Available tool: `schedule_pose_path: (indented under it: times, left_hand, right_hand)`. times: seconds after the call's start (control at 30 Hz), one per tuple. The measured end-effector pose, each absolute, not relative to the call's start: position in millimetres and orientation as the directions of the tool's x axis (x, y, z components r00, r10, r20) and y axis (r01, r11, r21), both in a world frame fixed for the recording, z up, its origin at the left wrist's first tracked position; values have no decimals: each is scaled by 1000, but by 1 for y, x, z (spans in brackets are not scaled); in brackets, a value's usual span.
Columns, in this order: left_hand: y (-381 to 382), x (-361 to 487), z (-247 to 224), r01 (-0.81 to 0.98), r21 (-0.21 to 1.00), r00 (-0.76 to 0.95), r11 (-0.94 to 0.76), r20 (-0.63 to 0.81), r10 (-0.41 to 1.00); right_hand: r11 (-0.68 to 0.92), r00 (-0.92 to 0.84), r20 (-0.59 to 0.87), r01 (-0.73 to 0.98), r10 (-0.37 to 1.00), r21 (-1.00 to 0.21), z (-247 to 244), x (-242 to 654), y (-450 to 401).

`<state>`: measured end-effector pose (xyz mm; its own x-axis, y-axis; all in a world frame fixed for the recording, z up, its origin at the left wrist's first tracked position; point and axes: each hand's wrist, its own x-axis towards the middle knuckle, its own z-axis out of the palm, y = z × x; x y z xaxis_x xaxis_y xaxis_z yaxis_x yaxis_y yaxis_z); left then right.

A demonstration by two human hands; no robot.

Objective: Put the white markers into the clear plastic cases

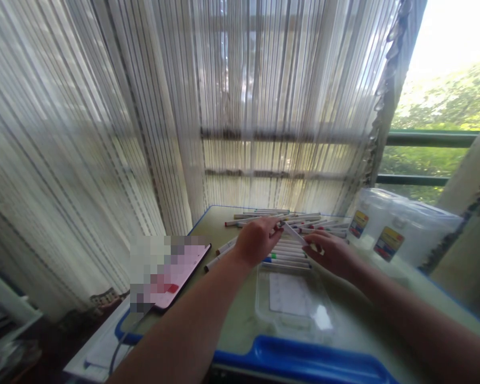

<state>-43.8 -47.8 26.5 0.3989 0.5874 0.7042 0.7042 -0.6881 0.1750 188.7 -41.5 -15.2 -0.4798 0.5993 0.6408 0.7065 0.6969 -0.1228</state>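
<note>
A white marker (295, 234) is held slantwise between my two hands, above the spread of markers. My left hand (258, 234) has its fingers closed on the upper end, and my right hand (326, 249) pinches the lower end. Under and between them, white markers (290, 249) lie side by side in a row, some with blue and green bands. More loose markers (260, 212) are scattered behind my hands. Nearer me lies a shallow clear plastic case (264, 306) with a white paper sheet (290, 294) at it; the row of markers reaches its far end.
On the right of the table stand clear plastic boxes (420, 224) with coloured labels. A device with a pink screen (184, 266), partly blurred out, lies at the left with a cable. The table has a raised blue front edge (304, 354). Sheer striped curtains (244, 106) hang behind.
</note>
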Motion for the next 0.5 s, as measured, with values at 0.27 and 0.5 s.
schedule_pose_path:
  times: [0.27, 0.5]
  left_hand:
    - [-47, -45, 27, 682, 182, 385, -708, 734, 560]
    - [-48, -47, 31, 701, 265, 448, -662, 558, 698]
  right_hand:
    - [705, -494, 633, 699, 595, -117, -17, 190, -40]
    - [691, -497, 575, 701, 651, -177, -22, 193, -36]
